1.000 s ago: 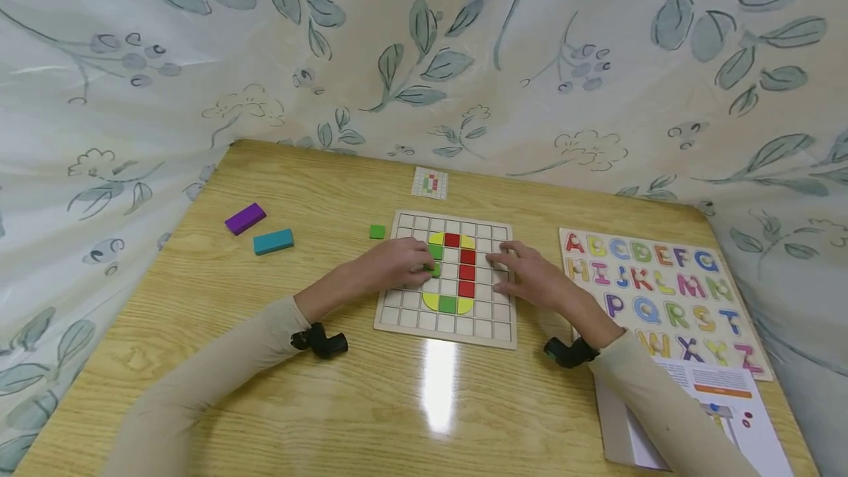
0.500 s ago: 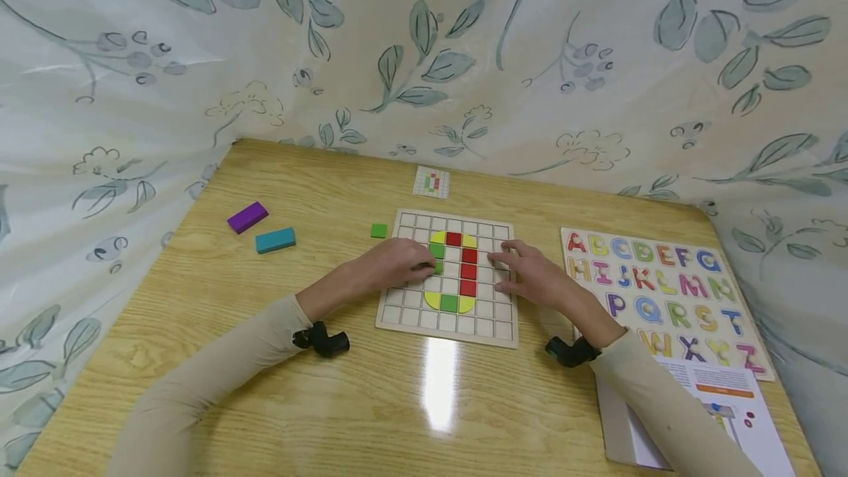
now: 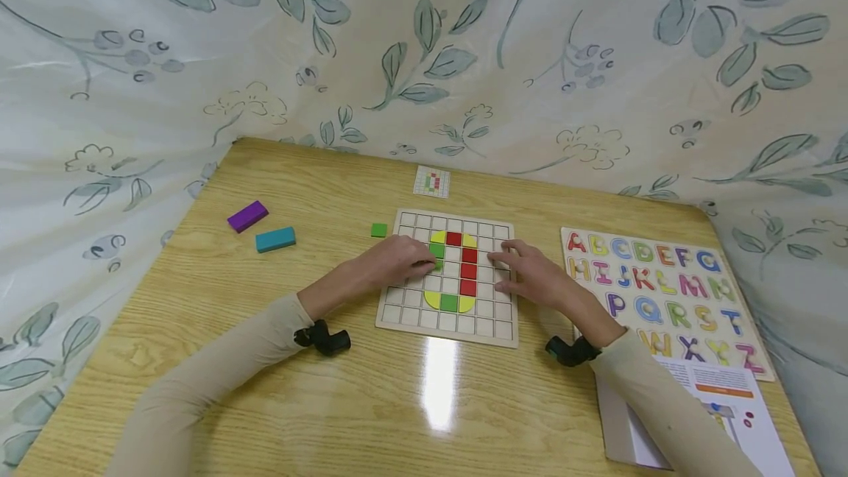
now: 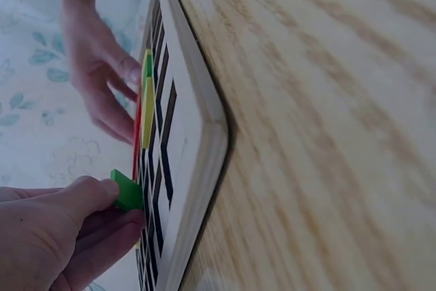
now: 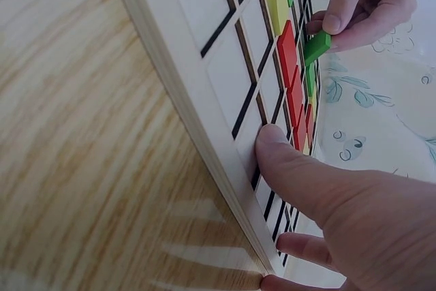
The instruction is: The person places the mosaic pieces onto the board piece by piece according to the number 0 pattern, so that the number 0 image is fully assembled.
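My left hand point(image 3: 400, 260) pinches a green square tile point(image 4: 126, 191) between thumb and fingers. The tile stands tilted on one edge, at or just above the white grid board point(image 3: 397, 319). Across from it, my right hand point(image 3: 530, 271) rests on the board's right side with spread fingers; its thumb point(image 5: 272, 138) touches a bare cell. Red tiles point(image 3: 468, 271), green tiles such as the front one point(image 3: 448, 303), and yellow rounded corner pieces point(image 3: 467, 305) form a ring on the grid, with a gap at its left side near my left hand.
One loose green tile point(image 3: 379, 230) lies left of the board. A small pattern card point(image 3: 431, 182) lies behind it. Purple point(image 3: 248, 216) and teal point(image 3: 274, 239) blocks sit at the left. At the right are an alphabet puzzle board point(image 3: 636, 293) and a printed box point(image 3: 762, 418) under my right sleeve.
The green tile in my left hand has shifted slightly up and right with the fingers and looks more tilted. My right hand stays in place.
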Tool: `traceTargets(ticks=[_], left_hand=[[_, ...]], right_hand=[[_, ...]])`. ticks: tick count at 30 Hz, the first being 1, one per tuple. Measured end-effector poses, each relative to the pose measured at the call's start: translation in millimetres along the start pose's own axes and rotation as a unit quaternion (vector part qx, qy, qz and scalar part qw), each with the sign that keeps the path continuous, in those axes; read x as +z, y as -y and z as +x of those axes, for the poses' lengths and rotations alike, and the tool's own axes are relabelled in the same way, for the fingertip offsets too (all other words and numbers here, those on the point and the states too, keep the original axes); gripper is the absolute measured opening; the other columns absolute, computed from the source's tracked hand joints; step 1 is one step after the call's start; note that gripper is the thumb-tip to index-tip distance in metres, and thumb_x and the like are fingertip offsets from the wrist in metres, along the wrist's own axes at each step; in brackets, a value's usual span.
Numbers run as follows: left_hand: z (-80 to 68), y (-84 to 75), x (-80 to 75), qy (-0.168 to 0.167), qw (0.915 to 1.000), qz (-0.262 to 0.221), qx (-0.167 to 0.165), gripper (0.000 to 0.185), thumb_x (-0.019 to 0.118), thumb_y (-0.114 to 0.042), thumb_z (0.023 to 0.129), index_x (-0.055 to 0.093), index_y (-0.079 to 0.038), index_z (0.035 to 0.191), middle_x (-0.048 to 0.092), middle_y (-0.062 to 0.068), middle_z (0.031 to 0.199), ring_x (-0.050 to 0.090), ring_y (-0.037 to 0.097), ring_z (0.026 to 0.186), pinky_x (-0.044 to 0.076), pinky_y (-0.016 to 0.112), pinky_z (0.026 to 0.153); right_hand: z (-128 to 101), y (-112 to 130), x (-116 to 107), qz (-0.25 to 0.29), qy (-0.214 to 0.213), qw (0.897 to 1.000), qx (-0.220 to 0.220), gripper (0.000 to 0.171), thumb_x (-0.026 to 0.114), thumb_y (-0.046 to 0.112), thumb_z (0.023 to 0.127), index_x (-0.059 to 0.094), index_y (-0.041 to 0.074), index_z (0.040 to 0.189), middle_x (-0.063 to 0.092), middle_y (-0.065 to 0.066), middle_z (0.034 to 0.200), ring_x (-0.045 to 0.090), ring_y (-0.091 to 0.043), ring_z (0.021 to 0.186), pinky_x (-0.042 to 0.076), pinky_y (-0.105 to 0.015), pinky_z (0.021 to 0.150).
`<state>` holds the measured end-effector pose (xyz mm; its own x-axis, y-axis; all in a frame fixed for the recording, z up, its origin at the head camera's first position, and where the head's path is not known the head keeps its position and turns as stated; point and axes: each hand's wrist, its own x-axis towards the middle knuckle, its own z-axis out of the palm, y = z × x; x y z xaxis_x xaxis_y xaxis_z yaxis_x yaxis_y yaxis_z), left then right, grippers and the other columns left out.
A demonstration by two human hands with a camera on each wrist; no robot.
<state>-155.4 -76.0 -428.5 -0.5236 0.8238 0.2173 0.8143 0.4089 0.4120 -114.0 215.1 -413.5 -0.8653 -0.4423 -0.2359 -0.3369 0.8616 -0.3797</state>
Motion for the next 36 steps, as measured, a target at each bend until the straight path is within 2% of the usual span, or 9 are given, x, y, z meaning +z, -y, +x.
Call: traceTargets(ticks=[8,17,25,36], left_hand=[[2.1,0.6,-2.3,0.015,0.9997,0.004,-0.019,0.015,0.062,-0.015,0.095,0.076,-0.012,0.091,0.075,-0.002,0.086,0.065,0.004,0.074,0.055,0.020,0.075],[4.6,-0.9,-3.4,0.012,0.9998,-0.004,-0.015,0.015,0.062,-0.012,0.094,0.075,-0.011,0.086,0.072,-0.003,0.080,0.054,0.003,0.067,0.050,0.017,0.069],[5.2,-1.6,-3.0,0.013,0.9997,0.000,-0.020,0.014,0.063,-0.011,0.093,0.077,-0.011,0.090,0.074,-0.002,0.084,0.064,0.006,0.074,0.054,0.019,0.072],[5.3,-4.6,-4.9,0.033,0.9988,0.001,-0.037,0.013,0.063,-0.010,0.091,0.077,-0.010,0.092,0.074,0.002,0.093,0.069,0.011,0.086,0.055,0.022,0.075]], right_hand=[[1.5,1.4,-0.5,-0.005,-0.007,1.000,-0.009,0.055,0.071,0.028,0.088,0.054,0.012,0.138,0.041,-0.023,0.145,0.042,-0.045,0.131,0.042,-0.058,0.104],[0.1,0.7,-1.0,-0.008,-0.010,1.000,-0.014,0.054,0.070,0.027,0.088,0.054,0.011,0.138,0.042,-0.024,0.145,0.043,-0.046,0.130,0.042,-0.059,0.104],[-0.3,-0.1,-0.8,-0.007,-0.013,1.000,-0.017,0.054,0.070,0.026,0.088,0.055,0.010,0.137,0.042,-0.025,0.144,0.044,-0.046,0.130,0.042,-0.059,0.103],[0.4,-0.3,-1.3,-0.008,-0.007,1.000,-0.019,0.053,0.070,0.025,0.088,0.055,0.010,0.137,0.042,-0.025,0.144,0.044,-0.047,0.129,0.042,-0.060,0.103]])
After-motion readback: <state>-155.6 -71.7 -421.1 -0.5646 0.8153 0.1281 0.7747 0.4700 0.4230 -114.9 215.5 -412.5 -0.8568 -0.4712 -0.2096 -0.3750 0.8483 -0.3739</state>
